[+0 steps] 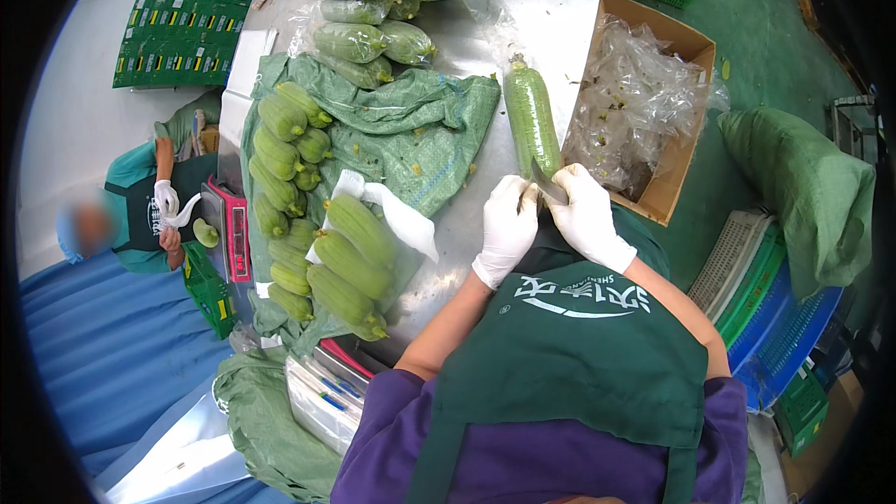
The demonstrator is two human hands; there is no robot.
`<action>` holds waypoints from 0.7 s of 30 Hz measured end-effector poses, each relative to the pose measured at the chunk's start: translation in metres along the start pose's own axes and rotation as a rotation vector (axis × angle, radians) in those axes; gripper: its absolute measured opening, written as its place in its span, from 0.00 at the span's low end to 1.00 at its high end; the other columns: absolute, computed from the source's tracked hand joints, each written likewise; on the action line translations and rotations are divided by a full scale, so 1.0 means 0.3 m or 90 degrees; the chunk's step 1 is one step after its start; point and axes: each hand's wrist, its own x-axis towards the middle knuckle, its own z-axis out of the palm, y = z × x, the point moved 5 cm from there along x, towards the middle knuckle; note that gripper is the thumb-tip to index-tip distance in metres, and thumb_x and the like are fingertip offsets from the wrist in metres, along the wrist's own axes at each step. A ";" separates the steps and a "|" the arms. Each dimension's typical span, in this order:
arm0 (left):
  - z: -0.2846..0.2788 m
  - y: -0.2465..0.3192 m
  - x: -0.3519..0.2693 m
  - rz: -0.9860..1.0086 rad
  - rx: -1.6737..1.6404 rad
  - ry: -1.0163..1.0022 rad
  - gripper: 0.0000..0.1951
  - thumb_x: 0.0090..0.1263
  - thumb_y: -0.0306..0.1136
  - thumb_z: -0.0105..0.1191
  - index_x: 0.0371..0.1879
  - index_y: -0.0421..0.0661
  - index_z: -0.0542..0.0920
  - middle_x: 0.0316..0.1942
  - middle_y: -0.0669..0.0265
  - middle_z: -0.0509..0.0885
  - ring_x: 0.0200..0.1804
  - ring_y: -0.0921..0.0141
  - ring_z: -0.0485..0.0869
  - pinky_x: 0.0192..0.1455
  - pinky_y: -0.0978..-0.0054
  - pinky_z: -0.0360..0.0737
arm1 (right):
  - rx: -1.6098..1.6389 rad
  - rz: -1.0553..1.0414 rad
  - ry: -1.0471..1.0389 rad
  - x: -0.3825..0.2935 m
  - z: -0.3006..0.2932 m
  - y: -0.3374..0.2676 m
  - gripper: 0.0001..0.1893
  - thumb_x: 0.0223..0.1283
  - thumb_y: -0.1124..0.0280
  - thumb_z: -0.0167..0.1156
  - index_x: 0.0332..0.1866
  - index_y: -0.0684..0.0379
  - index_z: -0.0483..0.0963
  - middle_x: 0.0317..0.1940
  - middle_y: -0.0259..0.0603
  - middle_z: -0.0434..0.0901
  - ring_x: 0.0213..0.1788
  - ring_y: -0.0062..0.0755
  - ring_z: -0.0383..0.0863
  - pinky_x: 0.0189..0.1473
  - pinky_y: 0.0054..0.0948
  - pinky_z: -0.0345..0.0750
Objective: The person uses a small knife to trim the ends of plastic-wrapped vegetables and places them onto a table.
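Note:
A large wrapped luffa gourd (530, 115) lies on the metal table, its near end at my gloved hands. My left hand (509, 224) pinches that near end, though the fingers hide exactly what they grip. In my right hand (588, 213) is a small knife (549, 183), its curved blade against the gourd's near end. Left of my hands, several unwrapped luffas (353, 252) rest partly on white paper (406, 213). More unwrapped luffas (280, 154) lie on a green woven sack (413, 154).
Several film-wrapped luffas (353, 42) are at the table's far end. On my right stands a cardboard box (689, 147) of crumpled plastic film (630, 91). Across the table, a co-worker (140, 203) holds a white strip beside a red scale (238, 238). Crates (752, 280) are stacked at right.

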 end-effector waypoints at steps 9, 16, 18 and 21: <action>-0.136 -0.086 0.018 -0.001 0.103 0.010 0.03 0.66 0.24 0.52 0.32 0.39 0.78 0.28 0.52 0.79 0.33 0.52 0.81 0.37 0.64 0.77 | 0.087 0.094 0.070 0.084 -0.142 0.163 0.06 0.55 0.73 0.59 0.35 0.63 0.79 0.26 0.49 0.80 0.29 0.38 0.82 0.34 0.34 0.77; -0.184 -0.125 0.031 -0.023 0.134 -0.104 0.03 0.66 0.25 0.52 0.30 0.40 0.76 0.27 0.48 0.79 0.33 0.49 0.80 0.34 0.59 0.75 | 0.019 0.114 0.146 0.215 -0.218 0.200 0.07 0.54 0.71 0.59 0.34 0.63 0.79 0.26 0.50 0.80 0.28 0.39 0.82 0.35 0.32 0.76; -0.195 -0.117 0.027 -0.038 0.135 -0.103 0.03 0.66 0.25 0.53 0.30 0.40 0.77 0.26 0.48 0.79 0.31 0.50 0.80 0.33 0.60 0.75 | -0.009 0.110 0.172 0.266 -0.236 0.193 0.08 0.53 0.70 0.60 0.35 0.63 0.80 0.25 0.52 0.80 0.30 0.43 0.84 0.36 0.35 0.77; -0.196 -0.090 0.032 -0.054 0.126 -0.116 0.04 0.66 0.26 0.53 0.29 0.40 0.78 0.25 0.49 0.79 0.29 0.51 0.80 0.32 0.61 0.75 | 0.012 0.155 0.157 0.339 -0.252 0.292 0.10 0.53 0.67 0.61 0.34 0.63 0.80 0.26 0.52 0.81 0.32 0.50 0.83 0.38 0.37 0.77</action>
